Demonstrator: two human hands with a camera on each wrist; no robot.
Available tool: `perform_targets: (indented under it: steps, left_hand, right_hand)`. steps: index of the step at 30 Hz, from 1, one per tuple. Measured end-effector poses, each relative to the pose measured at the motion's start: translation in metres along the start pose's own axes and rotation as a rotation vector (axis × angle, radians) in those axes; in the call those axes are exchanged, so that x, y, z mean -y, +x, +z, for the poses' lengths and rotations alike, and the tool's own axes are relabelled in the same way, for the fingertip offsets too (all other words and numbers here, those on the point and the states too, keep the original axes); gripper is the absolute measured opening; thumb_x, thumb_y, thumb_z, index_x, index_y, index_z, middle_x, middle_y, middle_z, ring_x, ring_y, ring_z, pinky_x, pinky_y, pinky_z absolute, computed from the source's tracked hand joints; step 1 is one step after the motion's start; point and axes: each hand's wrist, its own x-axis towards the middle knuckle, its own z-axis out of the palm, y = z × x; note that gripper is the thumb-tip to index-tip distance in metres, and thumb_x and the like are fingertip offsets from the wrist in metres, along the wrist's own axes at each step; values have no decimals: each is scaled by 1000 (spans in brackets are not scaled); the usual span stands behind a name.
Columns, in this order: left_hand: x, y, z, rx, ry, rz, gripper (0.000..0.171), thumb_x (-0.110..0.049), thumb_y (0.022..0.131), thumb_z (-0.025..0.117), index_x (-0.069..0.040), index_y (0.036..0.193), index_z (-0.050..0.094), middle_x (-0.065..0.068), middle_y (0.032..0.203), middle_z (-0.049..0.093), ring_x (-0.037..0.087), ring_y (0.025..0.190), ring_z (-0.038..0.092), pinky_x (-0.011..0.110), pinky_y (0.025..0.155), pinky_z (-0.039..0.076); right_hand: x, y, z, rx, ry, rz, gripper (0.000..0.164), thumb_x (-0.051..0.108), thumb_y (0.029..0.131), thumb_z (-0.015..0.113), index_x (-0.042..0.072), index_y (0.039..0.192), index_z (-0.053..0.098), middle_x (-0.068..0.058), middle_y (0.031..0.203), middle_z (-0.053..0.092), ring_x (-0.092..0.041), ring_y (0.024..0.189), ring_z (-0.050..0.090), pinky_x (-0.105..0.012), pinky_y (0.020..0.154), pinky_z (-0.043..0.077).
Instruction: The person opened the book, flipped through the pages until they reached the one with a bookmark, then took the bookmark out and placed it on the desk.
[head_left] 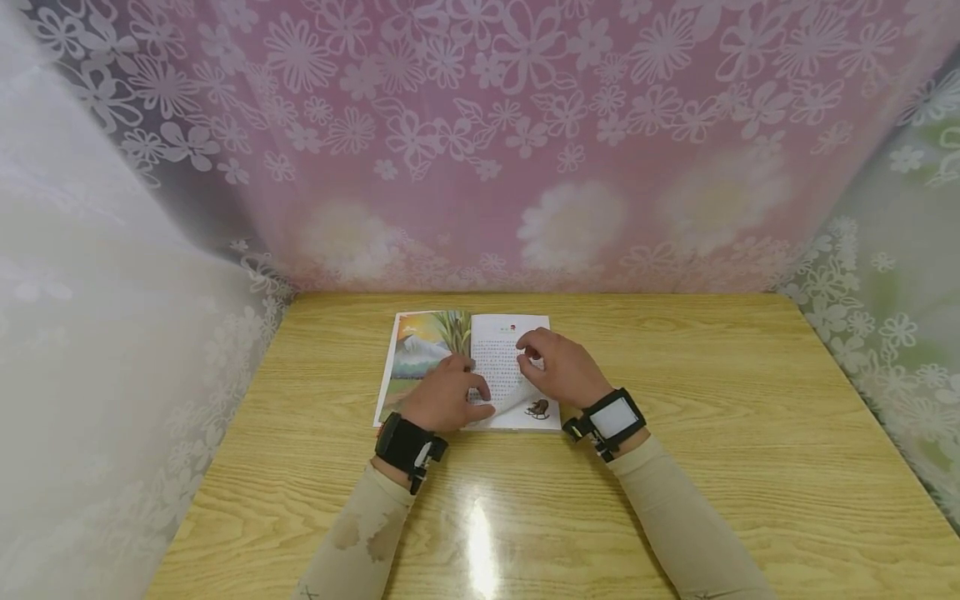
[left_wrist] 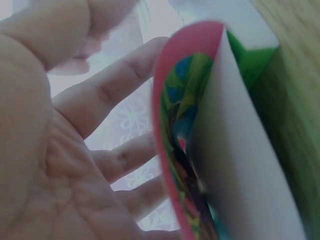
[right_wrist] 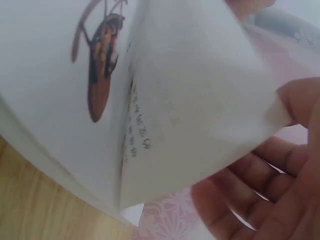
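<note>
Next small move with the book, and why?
Probably have the right hand ease the lifted page farther left, toward the left hand. It already pinches that page by its edge, the page is curled up off the page beneath, and the left hand is near the gutter, seemingly well placed to receive it.

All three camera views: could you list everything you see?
Wood-grain table: 1, yellow-brown, lower head view
Open paper picture book: 1, white with multicoloured illustrations, on the table
Lifted paper page: 1, white, book's right half
Flower-patterned drapery: count unclear, pink behind the table, pale at both sides
Strapped wrist devices: 2, black, one per wrist
Long cloth sleeves: 2, beige, one per arm
Left grip (bare hand): 1, mostly over the book's left half
Right grip (bare hand): 1, pinching the lifted page
</note>
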Motion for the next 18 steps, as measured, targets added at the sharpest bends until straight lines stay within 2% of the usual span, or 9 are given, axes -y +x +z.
perform_targets:
  steps: [5,9,11,13,16,18]
  left_hand:
    - [1,0,0,35,-21,23,9,-36,92,63,-30,93,71,9,141,45,27,137,30,65,97,28]
    - [2,0,0,31,-54,38,10,-28,94,60,-28,91,69,6,136,48,26,131,37,64,96,29]
    - [2,1,-1,8,-70,47,13,-25,94,59,-24,82,66,5,122,55,23,116,47,56,91,36]
    - [2,2,-2,-30,-80,59,18,-23,91,58,-20,73,61,3,101,59,20,95,54,44,82,41]
    - [1,4,-3,-95,-76,66,26,-21,86,58,-17,62,52,0,71,50,16,65,46,31,62,38]
    - [0,4,-4,-122,-58,52,27,-22,86,58,-18,60,51,-2,64,46,15,58,42,28,56,34]
  right_hand:
    - [3,2,-4,-65,53,-17,31,31,96,57,11,120,58,-3,112,54,-18,92,59,-31,69,50]
    - [2,3,-4,-122,72,-22,32,32,96,56,12,122,56,-5,115,51,-22,94,58,-31,72,49]
    - [2,4,-4,-164,65,-21,24,30,96,55,13,113,58,-3,106,52,-18,87,55,-29,68,47]
    - [3,3,-5,-202,72,-12,14,28,96,55,15,96,60,0,89,53,-15,74,52,-28,60,44]
    - [4,2,-3,-190,75,13,27,29,96,53,21,70,50,6,65,44,-9,55,43,-25,49,35]
    - [6,2,0,-118,71,14,35,31,97,53,24,63,46,8,57,40,-8,48,40,-24,46,33]
